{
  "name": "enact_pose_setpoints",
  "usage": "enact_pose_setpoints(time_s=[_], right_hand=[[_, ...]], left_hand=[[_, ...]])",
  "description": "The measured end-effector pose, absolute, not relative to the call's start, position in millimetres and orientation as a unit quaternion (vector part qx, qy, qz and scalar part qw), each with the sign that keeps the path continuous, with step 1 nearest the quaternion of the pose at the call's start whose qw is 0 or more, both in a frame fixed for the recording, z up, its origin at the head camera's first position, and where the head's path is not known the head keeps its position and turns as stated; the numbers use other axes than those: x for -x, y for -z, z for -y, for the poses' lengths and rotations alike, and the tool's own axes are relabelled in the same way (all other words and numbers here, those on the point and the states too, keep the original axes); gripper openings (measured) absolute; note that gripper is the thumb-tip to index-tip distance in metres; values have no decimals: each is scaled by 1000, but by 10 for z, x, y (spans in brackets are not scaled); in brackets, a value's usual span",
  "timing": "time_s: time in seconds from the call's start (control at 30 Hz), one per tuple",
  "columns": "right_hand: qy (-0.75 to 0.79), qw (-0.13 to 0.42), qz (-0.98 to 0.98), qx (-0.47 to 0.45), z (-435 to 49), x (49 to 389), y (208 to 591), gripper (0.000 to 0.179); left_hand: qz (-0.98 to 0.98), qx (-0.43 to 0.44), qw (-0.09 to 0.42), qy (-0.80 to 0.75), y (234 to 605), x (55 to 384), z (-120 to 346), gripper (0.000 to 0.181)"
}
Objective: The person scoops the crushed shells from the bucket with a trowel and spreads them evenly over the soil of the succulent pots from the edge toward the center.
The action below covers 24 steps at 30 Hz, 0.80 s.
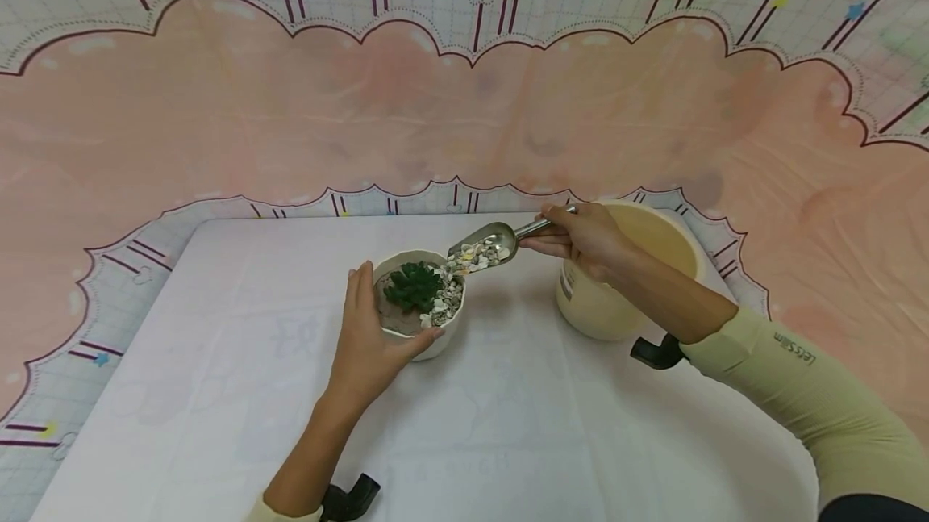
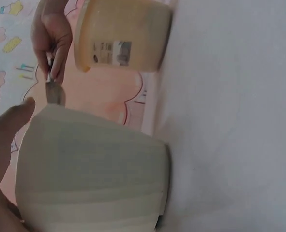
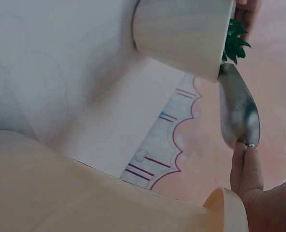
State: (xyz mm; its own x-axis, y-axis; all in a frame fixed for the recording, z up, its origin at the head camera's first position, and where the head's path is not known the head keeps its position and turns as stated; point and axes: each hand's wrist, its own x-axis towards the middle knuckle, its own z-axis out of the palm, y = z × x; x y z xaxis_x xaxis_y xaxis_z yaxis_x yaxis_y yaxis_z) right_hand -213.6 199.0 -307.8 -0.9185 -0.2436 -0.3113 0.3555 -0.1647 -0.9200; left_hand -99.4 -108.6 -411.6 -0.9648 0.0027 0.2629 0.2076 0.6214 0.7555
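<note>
A white flowerpot (image 1: pixel 438 344) stands on the white table with a green succulent (image 1: pixel 414 287) in it. Grey soil shows on the pot's left side, and pale pebbles (image 1: pixel 446 302) lie along its right side. My left hand (image 1: pixel 373 348) grips the pot from the left, thumb along the near rim. Between its fingers, my right hand (image 1: pixel 588 238) holds the handle of a metal scoop (image 1: pixel 501 233). Light pebbles (image 1: pixel 479 254) fill the scoop, whose tip is tilted down at the pot's right rim. In the right wrist view the scoop (image 3: pixel 239 108) shows its underside.
A cream bucket (image 1: pixel 606 308) with a printed label (image 2: pixel 112 53) stands to the right, partly behind my right forearm. The white tabletop (image 1: pixel 508 417) stretches in front of the pot. A pink patterned cloth (image 1: pixel 435 119) lies beyond the table's far edge.
</note>
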Motion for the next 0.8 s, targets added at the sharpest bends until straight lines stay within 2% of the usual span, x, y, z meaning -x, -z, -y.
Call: enact_pose_setpoints(time_s=[0.4, 0.8], right_hand=[[770, 198, -605, -52, -1973, 2176, 3064, 24], [779, 216, -583, -86, -1979, 2259, 3060, 23]], left_hand=[[894, 51, 135, 425, 4159, 1063, 1086, 134], [885, 76, 105, 446, 4098, 1155, 1214, 128]])
